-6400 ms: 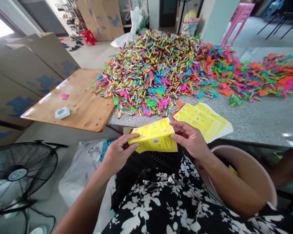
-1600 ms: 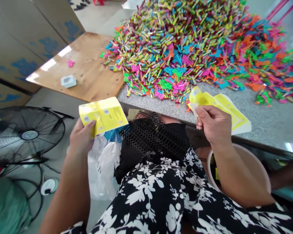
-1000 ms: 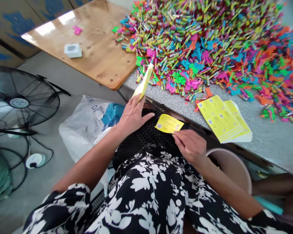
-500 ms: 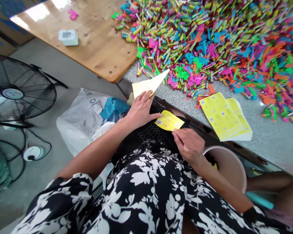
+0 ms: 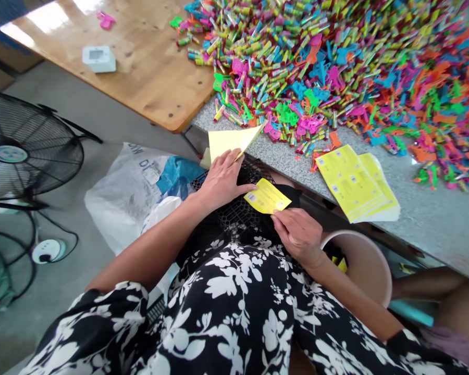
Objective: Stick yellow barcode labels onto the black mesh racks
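My left hand [image 5: 224, 178] grips a pale yellow paper sheet [image 5: 229, 141], bent so that its far corner rises toward the table edge. Its outstretched thumb reaches the upper left side of a small yellow printed label [image 5: 268, 196]. Between thumb and fingers, my right hand [image 5: 298, 233] pinches the label's lower right part. Both hands are above a black openwork plastic basket [image 5: 234, 213] at my lap. To the right, fanned yellow printed sheets [image 5: 349, 182] lie near the edge of the stone table.
A large heap of colourful plastic toy pieces and small tubes [image 5: 293, 67] covers the speckled table [image 5: 426, 224]. Below its edge stands a pale bucket [image 5: 369, 271]. A wooden table [image 5: 156, 67], plastic sacks [image 5: 117, 192] and a fan [image 5: 23, 151] are leftward. Another person's leg [image 5: 433, 286] shows at right.
The pale sheet's raised corner has dropped slightly, and the small label lies flatter and tilts a little differently. Both hands keep their holds. The whole view has shifted slightly.
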The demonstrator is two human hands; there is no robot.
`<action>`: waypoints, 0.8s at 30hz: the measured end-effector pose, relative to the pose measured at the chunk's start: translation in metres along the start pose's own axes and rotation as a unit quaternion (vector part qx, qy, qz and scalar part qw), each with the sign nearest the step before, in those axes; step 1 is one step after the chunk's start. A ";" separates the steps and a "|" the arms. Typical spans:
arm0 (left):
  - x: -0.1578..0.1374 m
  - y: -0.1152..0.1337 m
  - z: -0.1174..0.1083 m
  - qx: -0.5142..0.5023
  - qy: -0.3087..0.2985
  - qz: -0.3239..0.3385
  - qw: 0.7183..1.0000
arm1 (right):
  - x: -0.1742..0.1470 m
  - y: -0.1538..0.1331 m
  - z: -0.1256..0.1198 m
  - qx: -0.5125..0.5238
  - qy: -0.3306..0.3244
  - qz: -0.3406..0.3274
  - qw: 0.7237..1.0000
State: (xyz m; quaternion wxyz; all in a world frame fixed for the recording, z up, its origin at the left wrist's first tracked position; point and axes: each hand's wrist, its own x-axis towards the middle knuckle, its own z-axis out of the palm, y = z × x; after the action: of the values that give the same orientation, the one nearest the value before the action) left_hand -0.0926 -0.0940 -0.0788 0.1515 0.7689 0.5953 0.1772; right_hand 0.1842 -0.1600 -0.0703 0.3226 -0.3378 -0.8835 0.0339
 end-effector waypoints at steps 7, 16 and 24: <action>0.000 -0.002 0.004 -0.010 0.005 0.000 1.000 | -0.004 0.003 -0.002 0.002 -0.016 -0.020 1.000; 0.005 -0.001 0.004 -0.009 0.013 0.007 1.000 | -0.009 0.009 -0.004 0.015 -0.054 -0.014 0.998; 0.007 0.000 0.001 0.001 0.011 0.020 1.000 | -0.001 0.004 -0.001 -0.011 0.082 0.167 0.983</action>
State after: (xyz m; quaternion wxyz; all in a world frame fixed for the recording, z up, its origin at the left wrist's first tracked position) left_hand -0.0905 -0.0876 -0.0793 0.1405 0.7785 0.5820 0.1881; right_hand 0.1879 -0.1573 -0.0709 0.3798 -0.4856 -0.7858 0.0494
